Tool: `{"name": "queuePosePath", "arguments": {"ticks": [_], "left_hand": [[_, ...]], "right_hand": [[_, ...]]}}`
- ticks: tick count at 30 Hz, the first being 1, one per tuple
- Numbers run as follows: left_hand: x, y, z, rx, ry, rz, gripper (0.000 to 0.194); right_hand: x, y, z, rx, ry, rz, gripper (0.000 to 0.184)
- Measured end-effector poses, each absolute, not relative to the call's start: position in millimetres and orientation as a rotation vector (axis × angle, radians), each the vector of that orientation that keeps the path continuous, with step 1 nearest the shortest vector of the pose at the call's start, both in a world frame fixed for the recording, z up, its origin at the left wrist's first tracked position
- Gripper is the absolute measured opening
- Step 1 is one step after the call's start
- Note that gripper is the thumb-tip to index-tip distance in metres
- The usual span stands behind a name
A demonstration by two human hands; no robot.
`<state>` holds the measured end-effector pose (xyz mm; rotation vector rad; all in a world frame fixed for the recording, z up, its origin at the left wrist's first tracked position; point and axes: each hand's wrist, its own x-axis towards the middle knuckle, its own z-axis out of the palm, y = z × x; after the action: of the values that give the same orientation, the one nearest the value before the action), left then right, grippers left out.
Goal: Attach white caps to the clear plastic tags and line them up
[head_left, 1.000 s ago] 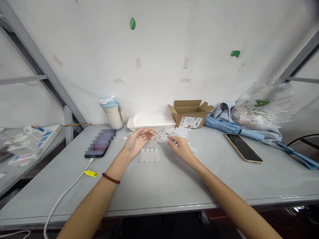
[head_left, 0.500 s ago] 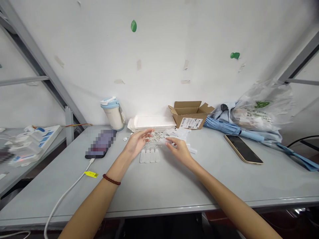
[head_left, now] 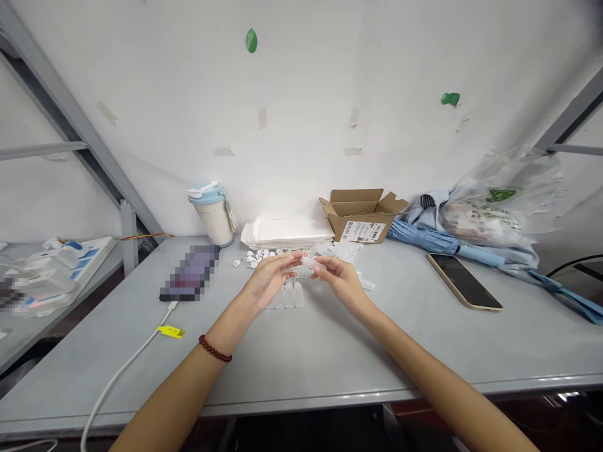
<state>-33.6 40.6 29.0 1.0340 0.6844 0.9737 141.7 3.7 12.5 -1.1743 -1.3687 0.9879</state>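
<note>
My right hand (head_left: pixel 342 279) pinches a small translucent plastic piece (head_left: pixel 311 262) between thumb and fingers. Against its left side is my left hand (head_left: pixel 271 276), fingers closed and fingertips at the piece; what they hold is too small to name. Under the hands lie several translucent bottle-shaped tags (head_left: pixel 289 296) in a row, with thin loops at their tops, partly covered by my left hand. Behind my left hand sit small white caps or knobs (head_left: pixel 257 256). More clear plastic pieces (head_left: pixel 346 251) are heaped behind my right hand.
At the back stand a cup with a blue lid (head_left: pixel 211 216), a stack of white trays (head_left: pixel 287 232) and an open cardboard box (head_left: pixel 360 220). A phone (head_left: pixel 191 273) on a white cable is at left. Another phone (head_left: pixel 464 282), a blue umbrella (head_left: pixel 424 238) and a plastic bag (head_left: pixel 494 213) are at right.
My left hand has moved right and down to meet the right hand, now covering part of the tag row. My right hand has barely moved and keeps the translucent piece.
</note>
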Motion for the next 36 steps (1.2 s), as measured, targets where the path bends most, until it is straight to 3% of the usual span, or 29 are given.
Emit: {"name": "queuePosePath", "arguments": {"ticks": [19,36], "left_hand": [[-24,32,21,1.087,0.826,1.152,0.018],[-32,31,31,1.149,0.783,1.028,0.015]], "right_hand": [[136,-2,14,-1.076,-1.325,1.111,0.032],[127,-12,14,-1.131,-1.471,1.143,0.029]]}}
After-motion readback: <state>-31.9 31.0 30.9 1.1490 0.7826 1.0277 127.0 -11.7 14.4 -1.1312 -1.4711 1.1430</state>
